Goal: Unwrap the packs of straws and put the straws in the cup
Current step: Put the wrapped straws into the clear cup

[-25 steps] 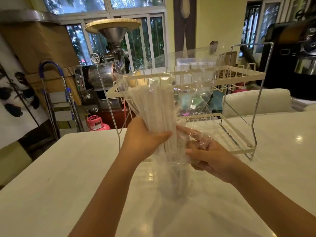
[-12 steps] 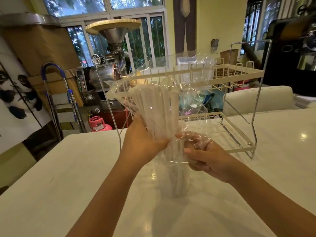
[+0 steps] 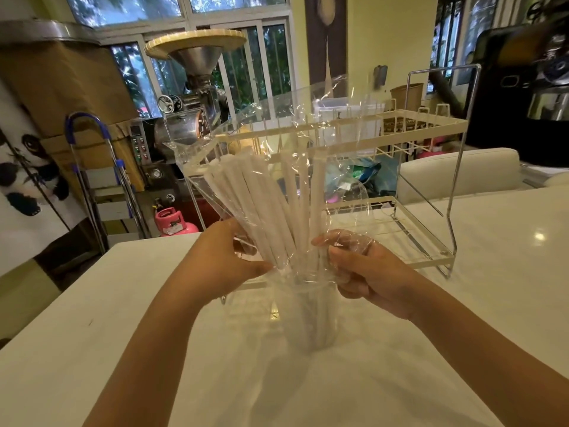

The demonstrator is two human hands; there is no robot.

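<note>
On the white table (image 3: pixel 92 349), at 12 o'clock of the clear cup (image 3: pixel 311 315), the cellophane wrapper (image 3: pixel 277 124) now balloons looser than a second ago and the white straws (image 3: pixel 271 211) fan wider, lower ends in the cup, suggesting unwrapping is nearly done, while the left hand (image 3: pixel 221 257) grips the bundle and the right hand (image 3: pixel 363 266) pinches film.

your left hand (image 3: pixel 226 260) now loosened from the straws (image 3: pixel 271 208), bundle fanned wider and leaning toward frame left, clear wrapper (image 3: pixel 277 124) pulled higher, your right hand (image 3: pixel 363 269) pinching it
</note>
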